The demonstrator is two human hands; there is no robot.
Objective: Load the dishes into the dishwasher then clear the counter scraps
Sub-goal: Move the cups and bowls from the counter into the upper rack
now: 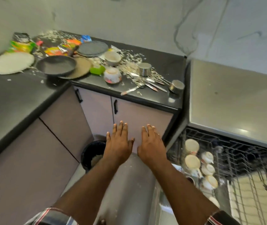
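Dishes crowd the upper left of the frame: a dark round frying pan [56, 65], then a white patterned bowl [112, 75], on the black counter [165, 65]. Below centre, the left hand [119, 143] and right hand [152, 143] hover flat, fingers straight, holding nothing. The bowl lies above both, nearer the left. Lower right, the black wire dishwasher rack [243, 153] holds cups.

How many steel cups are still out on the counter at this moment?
2. One steel cup stands upright amid the scraps behind the cutlery; the other steel cup lies tipped near the counter's right end. Clutter on the left may hide more.
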